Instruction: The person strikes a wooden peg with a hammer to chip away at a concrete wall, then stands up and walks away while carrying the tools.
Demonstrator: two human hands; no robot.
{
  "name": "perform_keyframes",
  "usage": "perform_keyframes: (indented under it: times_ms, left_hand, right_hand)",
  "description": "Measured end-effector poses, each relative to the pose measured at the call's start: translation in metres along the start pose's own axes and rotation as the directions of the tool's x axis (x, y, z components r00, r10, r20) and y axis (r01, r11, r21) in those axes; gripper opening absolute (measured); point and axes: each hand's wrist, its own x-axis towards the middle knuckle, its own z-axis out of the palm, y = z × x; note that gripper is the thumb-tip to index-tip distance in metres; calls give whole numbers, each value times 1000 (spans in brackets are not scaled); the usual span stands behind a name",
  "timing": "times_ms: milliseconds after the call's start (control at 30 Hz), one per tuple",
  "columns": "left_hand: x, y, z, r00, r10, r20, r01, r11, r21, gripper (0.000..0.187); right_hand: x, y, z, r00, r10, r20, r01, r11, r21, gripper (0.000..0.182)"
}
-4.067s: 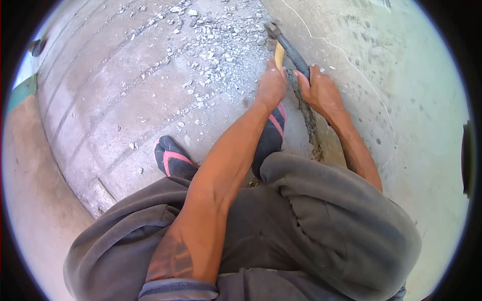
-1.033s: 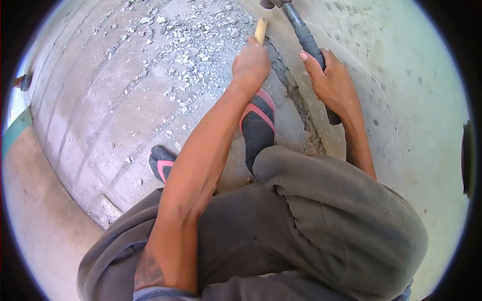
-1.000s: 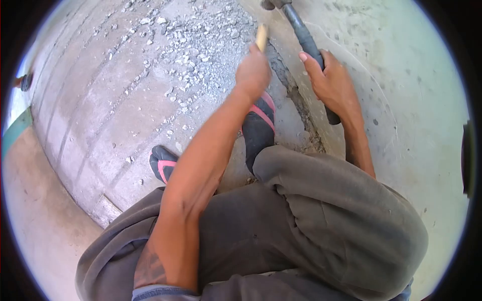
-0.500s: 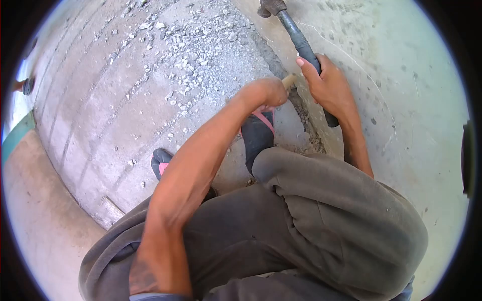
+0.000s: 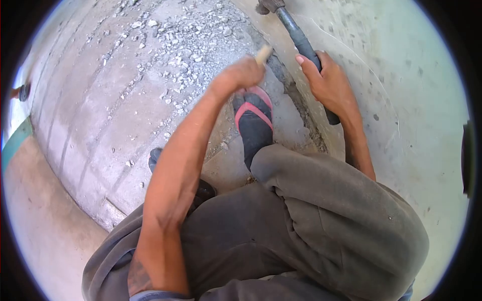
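Note:
My left hand (image 5: 242, 74) is closed around a short pale stick (image 5: 263, 54), its end jutting up past my fist; the rest is hidden in my grip. This hand is over the floor just above the toes of my foot in a dark sock and pink flip-flop (image 5: 255, 108). On the right, my right hand (image 5: 330, 83) grips a hammer (image 5: 296, 35) by its dark handle. The metal head lies at the top of the view and the butt shows below my palm. A broken groove (image 5: 296, 95) in the concrete runs between my hands.
Loose stone chips (image 5: 188, 47) and grey dust cover the concrete floor at the upper left. A smooth pale slab (image 5: 401, 125) lies on the right. My knee (image 5: 341, 215) is bent across the lower middle. A curved edge with a green stripe (image 5: 17, 138) sits at far left.
My left hand has moved left and slightly up with the pale stick, uncovering the pink flip-flop. My right hand and the hammer have barely moved.

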Motion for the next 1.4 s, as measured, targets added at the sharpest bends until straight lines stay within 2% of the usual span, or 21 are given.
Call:
perform_keyframes:
  times_ms: [67, 167, 267, 367, 433, 533, 567, 700, 800, 867, 933, 1033, 1133, 1200, 1267, 1300, 1400]
  left_hand:
    - [10, -5, -7, 983, 5, -182, -30, 991, -131, 47]
    - [29, -19, -9, 981, 0, -194, 3, 1000, 16, 48]
    - [27, -26, -11, 970, 21, -243, -22, 1000, -3, 54]
    - [41, -39, -12, 978, 46, -205, -40, 999, 34, 51]
    - [46, -46, -6, 949, 131, -287, -96, 987, 132, 51]
    - [49, -45, -7, 918, 216, -332, -115, 948, 298, 49]
    - [50, -44, -7, 914, 236, -331, -111, 928, 355, 48]
    - [52, -49, -7, 930, 203, -306, -101, 943, 317, 47]
    - [56, -54, -11, 930, 227, -288, -132, 940, 315, 48]
    - [54, -54, -14, 935, 228, -271, -138, 940, 313, 48]
    - [57, -62, -9, 923, 265, -277, -170, 931, 323, 48]
    - [55, -61, -16, 919, 247, -306, -155, 943, 294, 48]
    - [45, -54, -7, 943, 188, -276, -125, 965, 231, 49]
    - [47, -53, -7, 943, 185, -277, -120, 965, 234, 50]
    - [45, -50, -6, 940, 188, -285, -114, 959, 258, 50]
    - [45, -48, -4, 941, 185, -284, -109, 958, 264, 50]
    - [53, -55, 7, 899, 154, -411, -51, 967, 251, 45]
  right_hand:
    - [1, 2, 2, 1000, 9, 16, -9, 1000, -8, 54]
    - [6, 2, 4, 1000, 8, 29, -6, 998, -62, 57]
    - [11, 0, 9, 999, -19, 47, 25, 993, -113, 59]
    - [15, 0, 17, 998, -37, 42, 42, 991, -127, 59]
    - [17, -5, 22, 999, -49, 23, 52, 978, -200, 57]
    - [29, 4, 30, 991, -78, 110, 111, 936, -333, 57]
    - [32, 8, 30, 992, -64, 113, 96, 947, -306, 58]
    - [32, -8, 19, 997, -53, 49, 61, 978, -197, 58]
    - [35, -7, 27, 992, -125, -12, 120, 974, -194, 57]
    - [39, -7, 27, 993, -80, 92, 100, 966, -239, 57]
    - [41, -22, 12, 944, 96, 314, 10, 947, -320, 56]
    - [39, -47, -9, 980, 16, 196, 32, 971, -238, 55]
    - [38, -63, -1, 973, -213, -90, 204, 974, -97, 54]
    - [50, -32, 20, 930, -355, -100, 324, 915, -240, 54]
    - [49, -23, 20, 970, -182, 162, 230, 904, -360, 55]
    - [48, -30, 12, 977, -144, 156, 188, 925, -331, 56]
    - [48, -61, -8, 983, -18, 183, 60, 972, -227, 60]
